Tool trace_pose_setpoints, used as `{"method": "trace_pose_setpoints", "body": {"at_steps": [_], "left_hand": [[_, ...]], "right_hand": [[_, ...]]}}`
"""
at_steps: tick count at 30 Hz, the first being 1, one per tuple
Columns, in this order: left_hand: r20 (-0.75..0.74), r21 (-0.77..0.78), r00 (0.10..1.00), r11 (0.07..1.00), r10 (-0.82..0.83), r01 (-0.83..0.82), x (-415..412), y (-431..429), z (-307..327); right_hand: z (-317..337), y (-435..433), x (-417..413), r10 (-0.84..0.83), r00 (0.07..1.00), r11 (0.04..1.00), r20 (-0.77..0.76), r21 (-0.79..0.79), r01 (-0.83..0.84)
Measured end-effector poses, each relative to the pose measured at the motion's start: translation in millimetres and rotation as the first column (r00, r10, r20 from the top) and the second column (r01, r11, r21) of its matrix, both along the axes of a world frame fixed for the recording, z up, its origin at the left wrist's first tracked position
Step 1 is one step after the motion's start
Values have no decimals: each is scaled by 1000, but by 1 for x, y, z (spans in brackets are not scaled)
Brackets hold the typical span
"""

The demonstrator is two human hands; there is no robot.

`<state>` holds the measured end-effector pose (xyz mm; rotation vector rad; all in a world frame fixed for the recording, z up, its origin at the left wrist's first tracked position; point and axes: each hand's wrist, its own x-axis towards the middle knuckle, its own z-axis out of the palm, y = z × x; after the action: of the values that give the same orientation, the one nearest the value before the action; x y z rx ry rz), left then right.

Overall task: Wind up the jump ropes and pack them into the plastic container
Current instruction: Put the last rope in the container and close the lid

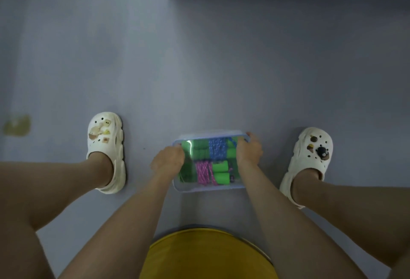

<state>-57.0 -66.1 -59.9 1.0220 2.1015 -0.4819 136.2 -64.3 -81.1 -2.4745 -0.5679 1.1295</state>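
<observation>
Left grip [168,161] and right grip [249,150] tight around plastic container [199,189] edges

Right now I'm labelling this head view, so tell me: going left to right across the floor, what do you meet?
Stain → left clog → left hand → container → right hand → right clog.

Between the left hand [168,160] and the right hand [249,149], the clear rectangular plastic container [208,188] shows a pale blue rim. Inside it, the blue wound jump rope [217,149] is flecked white, the pink wound jump rope [205,172] banded white, the cylindrical foam handles [220,166] bright green. Beyond the hands, the smooth floor [199,68] is plain grey-blue.
</observation>
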Motion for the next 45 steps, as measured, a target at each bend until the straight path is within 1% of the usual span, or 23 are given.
{"method": "trace_pose_setpoints", "body": {"at_steps": [1,2,3,4,6,9,11,13,17,20,22,24,29,36,38,42,43,45], "left_hand": [[45,37,997,997,64,-65,2,-5,-1],[106,89,980,980,167,-177,5,-6,-2],[183,136,948,949,259,-286,11,-5,-3],[251,160,914,918,317,-363,17,-4,-4],[324,142,874,895,361,-422,25,0,-5],[354,129,840,868,411,-479,24,-1,-8],[348,129,805,826,481,-549,23,-1,-17],[319,136,772,780,550,-611,26,2,-23],[244,139,758,752,604,-644,31,10,-27],[234,129,726,719,647,-682,34,12,-27],[218,138,723,713,655,-688,37,13,-26],[207,144,726,714,656,-686,38,13,-27],[193,140,708,695,680,-705,39,15,-28],[141,172,697,676,703,-717,44,22,-29],[129,185,687,663,715,-725,45,22,-31],[149,172,676,654,722,-737,45,24,-31],[156,163,676,656,720,-737,45,24,-28],[170,161,716,698,677,-698,44,22,-24]], "right_hand": [[2,3,-2,38,999,999,-23,-28,-39],[2,5,-4,80,996,996,-49,-45,-82],[5,5,-7,128,990,989,-60,-64,-131],[5,4,-8,179,982,980,-59,-79,-184],[3,0,-10,251,966,962,-57,-99,-256],[-2,-4,-13,287,957,950,-37,-116,-289],[-8,-5,-15,280,960,954,-2,-111,-278],[-12,-5,-17,268,963,958,1,-106,-266],[-9,-1,-18,206,978,970,-17,-125,-206],[-8,6,-21,117,993,981,9,-155,-115],[-10,12,-24,56,998,983,26,-179,-50],[-11,14,-27,31,998,976,49,-215,-20],[-12,18,-32,27,993,966,114,-260,4],[-14,24,-38,-11,989,956,146,-290,53],[-12,28,-41,2,987,947,160,-317,50],[-8,34,-43,13,976,932,219,-357,68],[-7,34,-43,18,973,934,228,-351,65],[-6,33,-44,30,975,941,218,-335,46]]}}
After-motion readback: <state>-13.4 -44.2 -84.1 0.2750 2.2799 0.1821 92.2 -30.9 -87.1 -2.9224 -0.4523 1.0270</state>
